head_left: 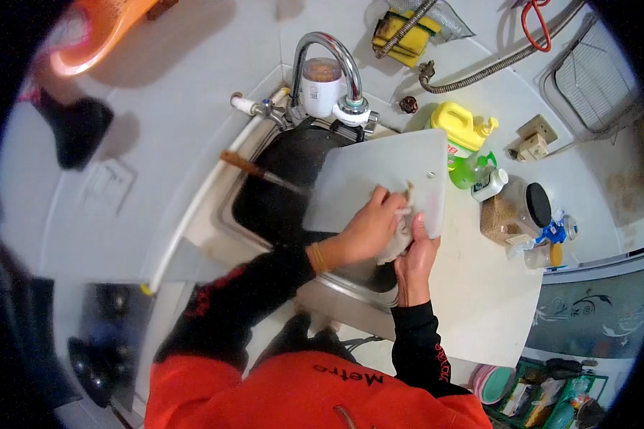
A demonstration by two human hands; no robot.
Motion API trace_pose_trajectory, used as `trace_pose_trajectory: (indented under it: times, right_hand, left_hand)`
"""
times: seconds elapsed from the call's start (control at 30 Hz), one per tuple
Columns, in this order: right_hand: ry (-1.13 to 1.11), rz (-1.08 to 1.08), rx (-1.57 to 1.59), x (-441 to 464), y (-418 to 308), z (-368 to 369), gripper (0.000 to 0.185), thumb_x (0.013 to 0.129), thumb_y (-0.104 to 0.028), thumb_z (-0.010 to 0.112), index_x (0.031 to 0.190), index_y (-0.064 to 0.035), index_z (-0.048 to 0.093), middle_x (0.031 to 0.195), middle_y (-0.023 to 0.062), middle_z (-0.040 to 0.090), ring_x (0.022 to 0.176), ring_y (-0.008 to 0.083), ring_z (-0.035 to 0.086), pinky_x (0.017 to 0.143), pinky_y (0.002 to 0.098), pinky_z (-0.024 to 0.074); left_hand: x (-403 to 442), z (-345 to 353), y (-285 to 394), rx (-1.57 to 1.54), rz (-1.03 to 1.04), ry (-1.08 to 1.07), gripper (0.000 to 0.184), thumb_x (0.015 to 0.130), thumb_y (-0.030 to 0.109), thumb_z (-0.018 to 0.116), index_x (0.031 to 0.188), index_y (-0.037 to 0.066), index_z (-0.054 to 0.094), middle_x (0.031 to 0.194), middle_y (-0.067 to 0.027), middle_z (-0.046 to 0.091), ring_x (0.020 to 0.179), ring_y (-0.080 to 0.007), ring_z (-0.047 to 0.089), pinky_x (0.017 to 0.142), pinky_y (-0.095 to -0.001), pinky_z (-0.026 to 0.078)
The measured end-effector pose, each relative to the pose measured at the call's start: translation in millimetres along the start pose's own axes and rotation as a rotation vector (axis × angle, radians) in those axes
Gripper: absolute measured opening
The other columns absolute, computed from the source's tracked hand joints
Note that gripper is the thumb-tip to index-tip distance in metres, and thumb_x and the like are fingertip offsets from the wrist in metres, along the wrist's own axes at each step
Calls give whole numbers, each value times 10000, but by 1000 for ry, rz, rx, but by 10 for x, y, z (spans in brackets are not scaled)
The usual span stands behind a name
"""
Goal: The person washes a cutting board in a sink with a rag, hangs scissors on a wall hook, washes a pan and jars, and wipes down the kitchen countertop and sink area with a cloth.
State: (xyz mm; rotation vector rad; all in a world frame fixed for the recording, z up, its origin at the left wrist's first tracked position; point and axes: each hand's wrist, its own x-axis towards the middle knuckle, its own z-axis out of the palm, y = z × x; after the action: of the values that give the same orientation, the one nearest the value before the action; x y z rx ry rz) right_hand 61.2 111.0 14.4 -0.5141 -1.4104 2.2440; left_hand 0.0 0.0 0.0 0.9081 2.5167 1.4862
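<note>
A translucent white board [379, 168] is held tilted above the black sink [279, 171]. My right hand [416, 261] grips the board's lower right corner, with the thumb on its face. My left hand [368, 229] has its fingers closed on a whitish cloth [397, 239], pressed against the board near that corner. The cloth hangs down between my two hands. A knife with a brown wooden handle [242, 164] lies at the sink's left side, its blade pointing toward the board. Behind the sink rises a curved chrome faucet [350, 68] with a white filter [321, 89].
On the counter [483, 286] to the right stand a yellow jug [456, 125], a green bottle [467, 171], a white bottle [489, 186] and a black-lidded jar [509, 214]. Yellow sponges [406, 36] hang on the back wall. A green basket [551, 393] is at the lower right.
</note>
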Motion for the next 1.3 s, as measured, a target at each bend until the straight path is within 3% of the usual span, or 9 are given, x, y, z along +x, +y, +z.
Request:
trace_pose_trajectory:
  times: [0.07,0.37,0.5,0.6,0.7,0.93,1.03,1.1,1.3]
  right_hand:
    - [51,3,12,93,-196,-179,410,902,-139,529,1268,-10,396,1175,138,532,1002,287,589,657,451,563]
    - [108,-37,14,-229,-794,-297,406,887,-100,496,1265,10,392,1145,165,546,960,308,610,675,487,574]
    - [114,-49,81,-319,-929,-303,416,872,-76,497,1258,29,384,1128,159,547,937,284,617,620,419,591]
    - [106,-24,67,-414,-1000,-255,405,913,-133,458,1278,16,367,1159,179,538,980,325,605,688,474,576]
    - [-32,-10,123,-487,-1243,-229,435,909,-145,501,1296,-10,357,1167,184,532,1011,332,590,732,468,565]
    - [235,-899,-1020,211,-1569,-1279,679,810,-62,643,1386,-40,286,1268,180,485,1084,275,539,965,355,406]
    - [-242,-366,-1074,416,-1633,-1718,484,824,-115,647,1262,-6,473,1123,134,596,959,234,600,879,368,481]
    - [-300,-65,-457,348,-1581,-1804,294,851,-154,623,1092,9,589,955,102,647,796,201,635,675,337,558]
    - [-50,-38,-108,-33,-1348,-1657,222,907,-165,533,1062,-8,548,832,40,583,641,156,608,400,298,533]
  left_hand:
    - [-2,191,-98,121,97,9,358,800,79,572,1109,15,403,1097,-229,426,968,-405,512,875,-427,438]
    - [-274,-439,-1147,659,-130,-70,467,799,72,545,1238,21,394,1243,-315,408,1104,-469,457,931,-452,401]
    - [-392,-547,18,-108,-60,-446,619,780,48,538,1359,99,327,1366,-280,331,1239,-415,371,1033,-444,303]
    - [-475,-358,252,544,410,-72,599,770,24,534,1343,111,385,1272,-222,479,1148,-357,492,963,-388,402]
    - [-202,-356,118,319,573,155,422,786,43,543,1205,95,537,1073,-166,615,992,-322,591,851,-360,477]
    - [451,-1044,584,170,331,-6,226,834,214,636,896,0,602,780,-110,631,705,-204,622,635,-281,475]
    - [735,-1045,694,116,406,-71,286,795,228,675,951,-4,613,881,-123,641,837,-245,615,754,-335,470]
    - [940,-901,757,258,525,69,291,787,220,675,975,7,613,948,-130,628,922,-268,582,823,-368,437]
    - [567,-675,356,453,531,213,323,792,122,623,1101,54,552,1124,-159,527,1048,-327,484,927,-431,374]
